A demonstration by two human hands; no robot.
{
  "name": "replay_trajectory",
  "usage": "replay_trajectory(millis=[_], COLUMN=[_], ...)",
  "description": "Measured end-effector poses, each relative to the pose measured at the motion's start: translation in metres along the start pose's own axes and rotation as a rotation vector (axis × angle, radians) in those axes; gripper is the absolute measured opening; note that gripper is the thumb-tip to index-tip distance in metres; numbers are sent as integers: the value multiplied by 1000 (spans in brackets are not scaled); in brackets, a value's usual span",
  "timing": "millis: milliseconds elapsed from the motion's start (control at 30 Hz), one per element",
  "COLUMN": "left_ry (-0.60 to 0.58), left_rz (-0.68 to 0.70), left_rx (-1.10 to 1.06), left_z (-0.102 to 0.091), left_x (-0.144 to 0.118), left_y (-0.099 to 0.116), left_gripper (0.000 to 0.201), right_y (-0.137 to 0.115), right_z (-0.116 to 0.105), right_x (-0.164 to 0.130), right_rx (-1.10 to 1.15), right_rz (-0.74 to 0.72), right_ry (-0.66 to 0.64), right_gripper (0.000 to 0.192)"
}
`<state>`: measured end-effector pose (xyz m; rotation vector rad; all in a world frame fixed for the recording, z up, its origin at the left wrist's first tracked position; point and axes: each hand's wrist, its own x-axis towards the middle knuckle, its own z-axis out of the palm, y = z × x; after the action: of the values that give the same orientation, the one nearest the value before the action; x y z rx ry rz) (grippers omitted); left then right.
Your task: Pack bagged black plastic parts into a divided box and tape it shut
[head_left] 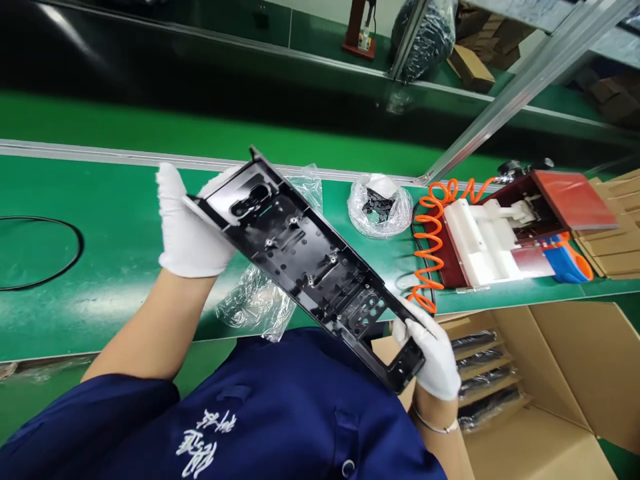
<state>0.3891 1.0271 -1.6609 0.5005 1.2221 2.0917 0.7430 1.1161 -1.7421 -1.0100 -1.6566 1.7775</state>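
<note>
Left hand (187,230), white-gloved, sits left of centre in the frame, fingers wrapped round the upper-left end of the long black moulded plastic panel (310,267). Right hand (433,357), also white-gloved, is at lower right of centre, pinching the panel's lower-right end with the thumb on top. We see the panel held in the air between both hands, slanting from upper left to lower right, ribbed inner side facing the camera, above the edge of the green conveyor-style bench (100,267) and the dark blue work jacket (280,413) at the bottom of the frame.

Crumpled clear plastic wrap (255,303) lies on the bench just under the panel, so we judge the piece is already out of its bag. Small silver screw points show on the inner side; we can't tell whether anything is missing. Open brown cardboard box (550,400) at lower right holds more long black parts in bags, stacked in rows, so we judge most of the batch is untouched.

Right of centre on the bench: a clear bag of small black pieces (380,203), a coiled orange air hose (430,240), and a dark red and white fixture (500,233) with a blue and orange tool (567,263) beside it. The panel is well apart from the fixture, not seated in it. Thin black loop (35,253) lies at far left.
</note>
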Motion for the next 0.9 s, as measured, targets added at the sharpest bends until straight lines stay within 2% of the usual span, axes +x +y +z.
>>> replay_trajectory(millis=[100,233,333,500,633,733,900], left_ry=[-60,-23,-17,-44,-48,-24,90], left_rz=[77,56,79,103,101,81,37], left_rx=[-42,-64,-86,-103,-108,-114,-80], left_z=[8,9,10,14,14,10,0], left_x=[1,7,10,9,9,13,28], left_y=[-7,-11,-11,-8,-6,-7,-18], left_gripper=[64,39,34,39,37,31,15], right_y=[7,10,11,14,15,12,-5], right_z=[13,18,15,13,13,13,17], right_x=[0,-3,-5,-7,-6,-6,-12], right_rx=[122,135,122,106,138,130,142], right_rz=[59,92,96,90,89,62,-63], right_ry=[49,63,90,138,126,71,-23], right_gripper=[44,46,46,48,43,42,55])
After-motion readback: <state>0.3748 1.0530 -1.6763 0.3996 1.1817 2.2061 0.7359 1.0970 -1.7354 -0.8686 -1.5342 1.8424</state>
